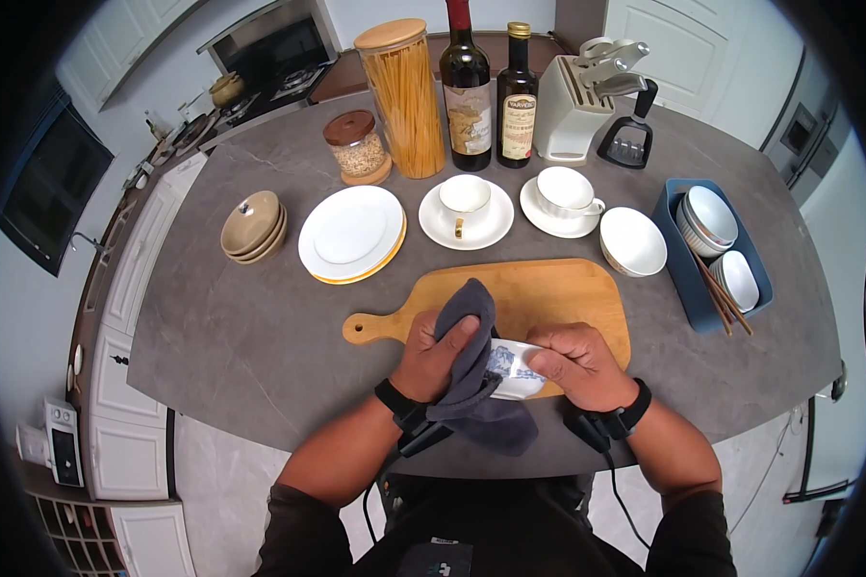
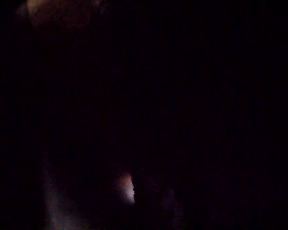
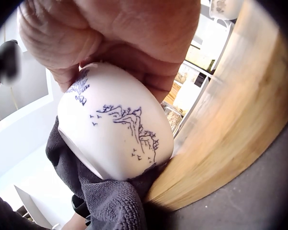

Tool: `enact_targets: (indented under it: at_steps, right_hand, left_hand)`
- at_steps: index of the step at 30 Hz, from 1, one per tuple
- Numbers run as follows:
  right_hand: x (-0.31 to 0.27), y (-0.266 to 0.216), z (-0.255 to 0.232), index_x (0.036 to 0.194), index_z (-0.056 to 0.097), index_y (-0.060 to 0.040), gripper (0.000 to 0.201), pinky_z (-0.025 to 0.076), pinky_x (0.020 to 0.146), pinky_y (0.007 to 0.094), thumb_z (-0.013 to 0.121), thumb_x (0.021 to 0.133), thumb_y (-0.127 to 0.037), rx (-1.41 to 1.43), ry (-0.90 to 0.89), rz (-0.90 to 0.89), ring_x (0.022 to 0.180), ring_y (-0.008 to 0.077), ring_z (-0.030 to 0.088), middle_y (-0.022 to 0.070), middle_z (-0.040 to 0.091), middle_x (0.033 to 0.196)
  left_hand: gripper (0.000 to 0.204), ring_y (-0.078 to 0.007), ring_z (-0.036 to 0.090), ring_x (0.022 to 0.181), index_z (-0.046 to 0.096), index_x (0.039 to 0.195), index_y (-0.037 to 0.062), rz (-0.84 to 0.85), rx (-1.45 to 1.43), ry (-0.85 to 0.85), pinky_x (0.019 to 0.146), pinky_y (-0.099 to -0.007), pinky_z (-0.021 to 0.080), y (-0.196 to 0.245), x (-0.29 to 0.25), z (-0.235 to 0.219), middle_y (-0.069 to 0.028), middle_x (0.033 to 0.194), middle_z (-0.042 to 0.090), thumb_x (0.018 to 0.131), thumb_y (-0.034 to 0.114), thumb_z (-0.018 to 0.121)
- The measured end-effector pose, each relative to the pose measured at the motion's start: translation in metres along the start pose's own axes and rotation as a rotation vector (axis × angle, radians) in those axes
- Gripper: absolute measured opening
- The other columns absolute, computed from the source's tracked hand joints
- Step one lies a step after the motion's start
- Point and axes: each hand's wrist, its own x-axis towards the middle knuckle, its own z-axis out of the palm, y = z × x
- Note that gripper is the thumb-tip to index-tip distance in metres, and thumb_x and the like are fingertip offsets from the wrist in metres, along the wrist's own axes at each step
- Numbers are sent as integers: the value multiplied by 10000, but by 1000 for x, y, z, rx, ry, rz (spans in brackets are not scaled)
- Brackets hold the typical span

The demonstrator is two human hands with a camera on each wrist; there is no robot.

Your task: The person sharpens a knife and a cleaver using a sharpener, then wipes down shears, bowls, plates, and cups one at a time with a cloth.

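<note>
A white bowl with a blue landscape pattern [image 3: 120, 124] is held tilted over the near edge of the wooden cutting board [image 1: 539, 288]. My right hand [image 1: 582, 363] pinches its rim, thumb on one side and fingers on the other. On the bowl's other side my left hand [image 1: 431, 358] grips a dark grey cloth [image 1: 469, 370], its thumb over the folds. The cloth lies against the bowl and hangs down past the table's front edge. In the right wrist view the cloth [image 3: 110, 201] wraps the bowl's lower side. The left wrist view is almost wholly dark.
Behind the board stand two cups on saucers [image 1: 466, 216], a white bowl [image 1: 633, 242], stacked plates [image 1: 351, 233] and brown bowls [image 1: 253, 227]. A blue bin [image 1: 683, 279] with bowls and chopsticks is at right. Jars, bottles [image 1: 467, 106] and a knife block [image 1: 570, 111] line the back.
</note>
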Motion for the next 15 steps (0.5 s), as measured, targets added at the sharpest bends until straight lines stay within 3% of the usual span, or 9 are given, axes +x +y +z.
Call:
enact_targets:
  at_steps: [9,15]
  right_hand:
    - [0,-6,2,918,677,36,318,427,646,298,646,1078,-237,18,12,18,707,119,519,58,577,771]
    - [-2,1,3,1068,708,54,302,490,745,266,618,1094,-234,63,17,67,828,84,595,35,673,890]
  left_hand:
    - [307,-32,547,740,697,903,36,-2,2,3,661,-242,453,-1,1,0,51,803,646,1072,286,644]
    - [310,-28,550,744,696,903,37,-20,3,42,664,-239,455,-1,2,2,54,812,650,1072,292,645]
